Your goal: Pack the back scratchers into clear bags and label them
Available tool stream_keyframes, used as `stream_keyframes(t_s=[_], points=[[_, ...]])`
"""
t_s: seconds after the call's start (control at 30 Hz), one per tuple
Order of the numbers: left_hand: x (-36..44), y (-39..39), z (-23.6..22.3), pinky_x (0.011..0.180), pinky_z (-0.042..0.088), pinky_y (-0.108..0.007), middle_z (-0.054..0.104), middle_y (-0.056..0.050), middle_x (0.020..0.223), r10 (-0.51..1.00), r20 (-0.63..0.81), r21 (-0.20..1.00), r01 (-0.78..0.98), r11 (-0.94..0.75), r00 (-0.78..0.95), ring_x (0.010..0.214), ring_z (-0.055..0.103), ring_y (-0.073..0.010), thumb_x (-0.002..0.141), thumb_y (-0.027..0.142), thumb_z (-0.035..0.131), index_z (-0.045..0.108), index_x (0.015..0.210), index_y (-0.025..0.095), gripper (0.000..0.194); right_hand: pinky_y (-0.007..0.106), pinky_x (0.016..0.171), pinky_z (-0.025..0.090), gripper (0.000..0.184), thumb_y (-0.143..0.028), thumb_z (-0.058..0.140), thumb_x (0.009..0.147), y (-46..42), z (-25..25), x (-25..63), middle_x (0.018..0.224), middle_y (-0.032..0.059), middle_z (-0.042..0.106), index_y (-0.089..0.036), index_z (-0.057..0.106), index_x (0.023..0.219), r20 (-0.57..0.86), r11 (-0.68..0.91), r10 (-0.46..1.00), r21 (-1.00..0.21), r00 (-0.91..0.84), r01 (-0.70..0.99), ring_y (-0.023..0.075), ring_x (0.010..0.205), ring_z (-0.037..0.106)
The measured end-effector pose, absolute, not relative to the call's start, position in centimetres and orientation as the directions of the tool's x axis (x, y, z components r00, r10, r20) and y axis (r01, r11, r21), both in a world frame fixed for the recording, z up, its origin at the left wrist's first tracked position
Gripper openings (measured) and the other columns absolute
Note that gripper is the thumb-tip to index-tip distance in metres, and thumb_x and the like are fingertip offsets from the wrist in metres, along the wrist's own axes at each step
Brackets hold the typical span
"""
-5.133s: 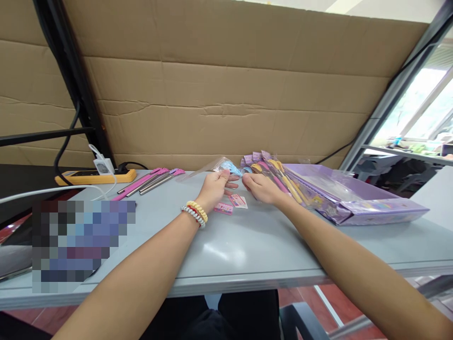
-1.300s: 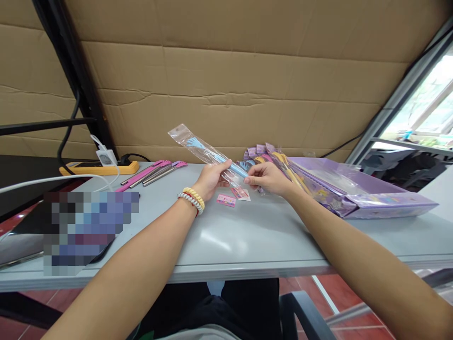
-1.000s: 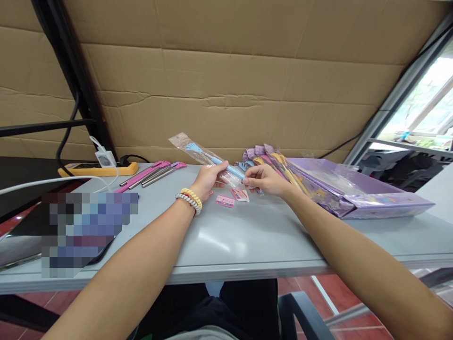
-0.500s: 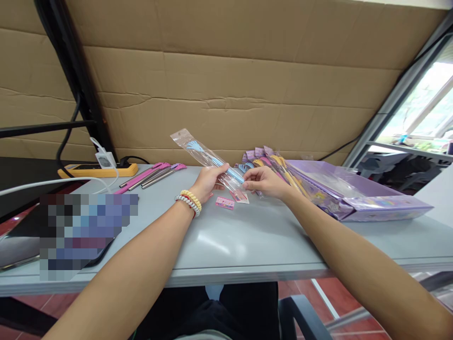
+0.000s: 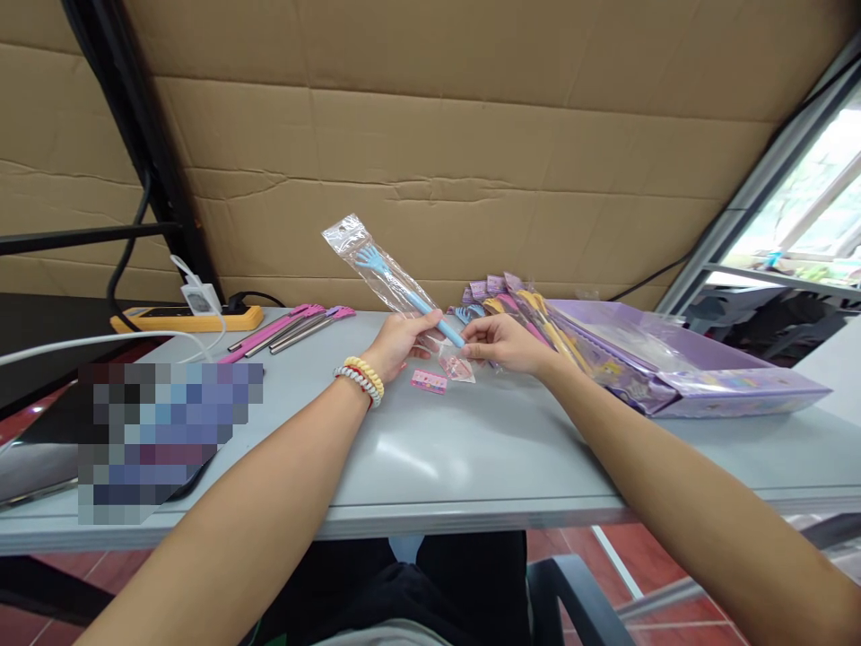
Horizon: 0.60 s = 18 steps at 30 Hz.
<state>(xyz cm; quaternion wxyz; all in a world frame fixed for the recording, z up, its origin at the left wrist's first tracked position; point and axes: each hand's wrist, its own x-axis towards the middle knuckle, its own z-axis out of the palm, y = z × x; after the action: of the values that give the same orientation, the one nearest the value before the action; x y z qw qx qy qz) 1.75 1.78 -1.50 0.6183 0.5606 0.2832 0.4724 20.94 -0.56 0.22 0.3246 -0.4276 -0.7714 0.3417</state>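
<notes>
Has off to the left, on a grey table [image 5: 484, 458], a yellow power strip [image 5: 161, 320] and loose pink and silver sticks [image 5: 289, 332]. Has just past the right hand [image 5: 496, 341] a fan of bagged scratchers [image 5: 546, 325], partly hidden by it, and farther right a purple box [image 5: 740, 393]. Holds the blue scratcher [image 5: 410, 296] above the table, with its head inside a clear bag [image 5: 345, 231]. Points that hand-shaped head up and left; slants along the long axis down to the right, ending at the right fingertips. Clamps left hand [image 5: 396, 341] thumb and fingers around the handle. Curls right thumb and fingertips nearly together at the lower end; cannot tell whether gripping handle or plastic. Counts one scratcher in hand, one box, two pink cards [image 5: 429, 382] plainly visible; cannot count the overlapping sticks.
</notes>
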Motion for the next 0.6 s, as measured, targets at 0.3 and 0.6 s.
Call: stream_keyframes(t_s=[0.3, 0.6], points=[[2.0, 1.9, -1.6, 0.049, 0.042, -0.024, 0.062, -0.003, 0.065, 0.917, 0.191, 0.958, -0.269, -0.097, 0.350, 0.052, 0.053, -0.0101, 0.066, 0.044, 0.072, 0.064, 0.071, 0.013, 0.032, 0.023, 0.049, 0.026, 0.029, -0.041, 0.056, 0.079, -0.6, -0.4, 20.7, 0.049, -0.0037, 0.045, -0.017, 0.055, 0.062, 0.487, 0.674, 0.722, -0.338, -0.491, 0.656, 0.0078, 0.048, 0.032], [2.6, 1.1, -1.1, 0.055, 0.046, -0.027, 0.061, -0.001, 0.061, 0.920, 0.219, 0.920, -0.382, -0.084, 0.326, 0.056, 0.055, -0.0119, 0.062, 0.036, 0.073, 0.061, 0.065, 0.014, 0.025, 0.023, 0.047, 0.022, 0.042, -0.046, 0.054, 0.080, -1.3, -0.2, 19.4, 0.047, -0.0048, 0.033, -0.018, 0.041, 0.052, 0.497, 0.706, 0.692, -0.316, -0.523, 0.633, 0.0070, 0.048, 0.025]])
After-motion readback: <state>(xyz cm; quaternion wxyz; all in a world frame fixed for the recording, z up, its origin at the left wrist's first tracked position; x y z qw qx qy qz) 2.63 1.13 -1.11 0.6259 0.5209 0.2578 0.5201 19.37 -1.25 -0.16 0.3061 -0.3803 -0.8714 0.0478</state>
